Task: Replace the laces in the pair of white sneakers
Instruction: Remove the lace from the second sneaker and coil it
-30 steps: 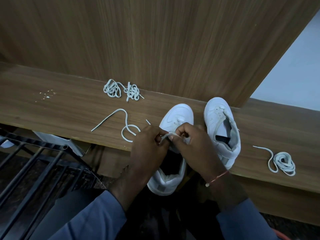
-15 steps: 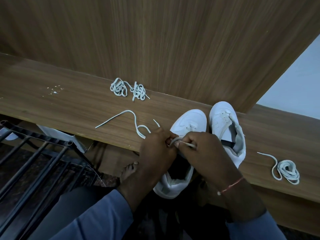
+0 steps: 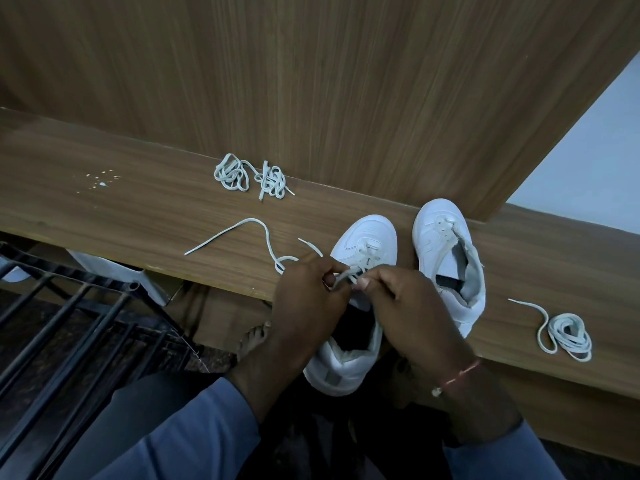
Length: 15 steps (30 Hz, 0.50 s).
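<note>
The left hand [image 3: 308, 292] and right hand [image 3: 405, 306] each pinch the white lace [image 3: 343, 274] over the left sneaker [image 3: 367, 233] on the wooden ledge [image 3: 104, 202], the far crossings looking newly pulled snug (slack tail trailing left), so threading can move nearer; the right sneaker [image 3: 436, 223] waits alongside.

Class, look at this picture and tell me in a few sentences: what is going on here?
A person is lacing a white sneaker on a wooden ledge. The left hand and right hand both pinch the lace over its eyelets. A loose length trails off to the left. The second sneaker stands just right of it, with lace only near the toe. A tangle of laces lies by the back panel, and a coiled lace lies far right.
</note>
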Each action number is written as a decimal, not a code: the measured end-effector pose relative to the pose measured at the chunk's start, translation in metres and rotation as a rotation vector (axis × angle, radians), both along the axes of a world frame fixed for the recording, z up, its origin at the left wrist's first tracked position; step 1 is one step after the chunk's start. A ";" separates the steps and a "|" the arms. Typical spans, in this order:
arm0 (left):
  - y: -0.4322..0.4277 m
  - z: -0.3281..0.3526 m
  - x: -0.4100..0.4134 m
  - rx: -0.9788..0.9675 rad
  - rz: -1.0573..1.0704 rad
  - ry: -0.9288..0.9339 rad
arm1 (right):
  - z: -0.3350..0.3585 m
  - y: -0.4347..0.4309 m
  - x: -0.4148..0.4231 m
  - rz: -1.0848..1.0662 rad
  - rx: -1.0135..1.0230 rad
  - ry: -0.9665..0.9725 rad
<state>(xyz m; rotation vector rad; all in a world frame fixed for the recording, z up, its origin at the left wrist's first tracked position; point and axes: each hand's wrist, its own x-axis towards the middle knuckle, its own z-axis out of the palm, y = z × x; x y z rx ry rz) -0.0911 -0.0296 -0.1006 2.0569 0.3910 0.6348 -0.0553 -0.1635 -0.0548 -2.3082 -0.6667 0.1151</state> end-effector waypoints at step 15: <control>-0.002 0.003 0.000 -0.079 0.018 0.047 | 0.000 -0.009 -0.002 -0.187 0.364 0.067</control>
